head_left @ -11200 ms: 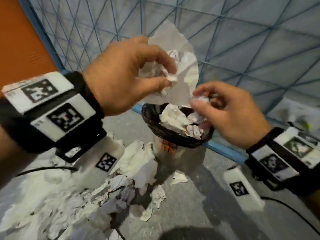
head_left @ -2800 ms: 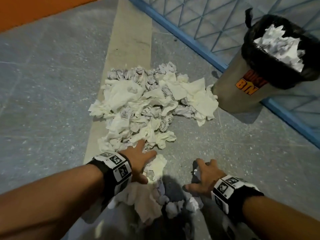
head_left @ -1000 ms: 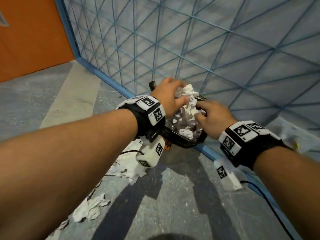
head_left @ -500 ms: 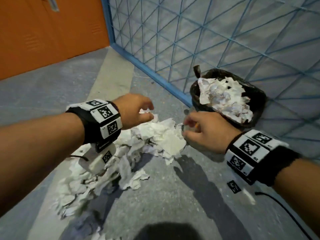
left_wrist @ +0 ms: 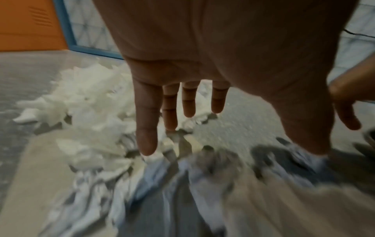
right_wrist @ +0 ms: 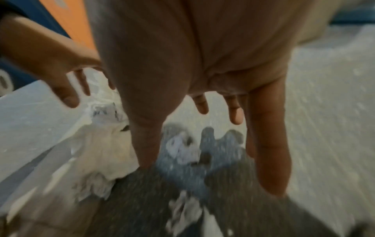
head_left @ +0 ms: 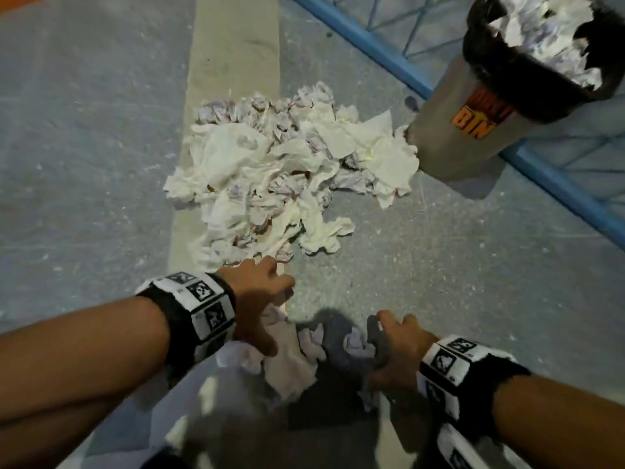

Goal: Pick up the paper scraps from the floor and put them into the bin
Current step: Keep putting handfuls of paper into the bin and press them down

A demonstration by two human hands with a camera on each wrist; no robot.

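Note:
A big heap of crumpled white paper scraps (head_left: 280, 170) lies on the grey floor, reaching up to the bin (head_left: 473, 130). The grey bin has orange lettering and a black liner (head_left: 480, 52), and it is heaped with paper. My left hand (head_left: 260, 299) hovers low over the near scraps (head_left: 287, 353) with fingers spread and straight (left_wrist: 147, 128). My right hand (head_left: 392, 343) is spread too, fingers straight (right_wrist: 270, 144), just above small scraps (right_wrist: 180, 149) in shadow. Neither hand holds anything.
A blue-framed mesh fence (head_left: 378, 45) runs diagonally behind the bin. A pale beige strip (head_left: 233, 55) crosses the floor under the heap. Bare grey floor (head_left: 456, 265) lies to the right of the heap. Orange wall shows in the left wrist view (left_wrist: 30, 24).
Both hands have come down from beside the bin to the near scraps on the floor and have opened out. My view has tipped down toward the heap.

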